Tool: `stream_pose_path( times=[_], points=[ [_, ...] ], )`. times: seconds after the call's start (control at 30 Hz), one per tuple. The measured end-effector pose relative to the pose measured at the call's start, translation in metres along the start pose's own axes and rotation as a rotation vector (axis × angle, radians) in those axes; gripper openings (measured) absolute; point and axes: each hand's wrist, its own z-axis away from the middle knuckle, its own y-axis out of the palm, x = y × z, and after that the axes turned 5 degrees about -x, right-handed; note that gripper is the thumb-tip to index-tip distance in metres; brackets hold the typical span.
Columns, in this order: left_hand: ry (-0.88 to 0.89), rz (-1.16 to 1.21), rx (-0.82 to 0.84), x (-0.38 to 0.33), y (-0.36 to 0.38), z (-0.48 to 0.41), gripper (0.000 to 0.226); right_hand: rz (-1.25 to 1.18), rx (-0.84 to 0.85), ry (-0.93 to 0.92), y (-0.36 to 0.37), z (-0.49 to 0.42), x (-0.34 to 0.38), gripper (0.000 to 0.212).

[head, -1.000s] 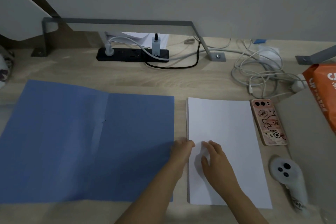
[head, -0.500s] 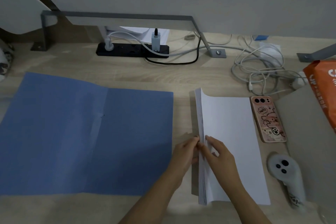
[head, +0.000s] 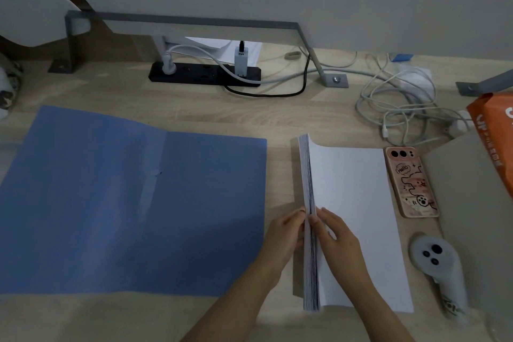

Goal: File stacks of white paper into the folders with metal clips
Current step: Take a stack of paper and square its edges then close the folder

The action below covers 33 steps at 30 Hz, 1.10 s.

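Note:
An open blue folder (head: 116, 203) lies flat on the wooden desk at the left. To its right is a stack of white paper (head: 358, 203); its left edge is lifted up off the desk so the sheet edges show. My left hand (head: 286, 233) and my right hand (head: 333, 233) pinch that raised edge from either side, fingertips almost meeting. No metal clip is visible on the folder.
A pink phone (head: 410, 180) lies right of the paper, a white controller (head: 435, 261) below it. Tangled white cables (head: 399, 108) and a black power strip (head: 205, 75) sit at the back. An orange packet (head: 497, 130) and grey board (head: 477, 203) are at the right.
The paper stack lay flat under my fingers a second ago; both hands have since raised its left edge up on end and hold it higher now.

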Motion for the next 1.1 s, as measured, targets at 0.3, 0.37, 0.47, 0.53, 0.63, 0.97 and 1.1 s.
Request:
stream_pose_path(
  times=[0.3,0.37,0.47,0.53,0.63,0.97,1.1],
  points=[
    [0.021,0.001,0.004,0.000,-0.001,-0.001,0.027,-0.002,0.007,0.027,-0.001,0.001,0.003,0.041],
    [0.017,0.005,0.005,0.001,-0.001,-0.003,0.028,-0.013,0.009,0.032,-0.002,0.001,0.005,0.041],
    [0.019,0.009,-0.007,0.002,-0.001,-0.003,0.028,0.013,0.011,0.022,-0.002,0.001,0.005,0.041],
    [0.011,-0.017,-0.014,0.003,-0.001,-0.005,0.026,0.037,0.006,0.025,-0.001,0.001,0.004,0.041],
    [-0.025,-0.027,-0.032,0.006,0.000,-0.009,0.023,0.094,-0.017,0.033,0.001,-0.002,0.002,0.041],
    [0.111,-0.303,-0.164,0.012,0.018,-0.016,0.043,0.113,-0.053,-0.028,0.004,-0.003,0.000,0.036],
    [-0.092,-0.150,-0.062,0.012,0.026,-0.019,0.050,0.077,-0.046,-0.018,0.006,-0.003,0.002,0.037]
  ],
)
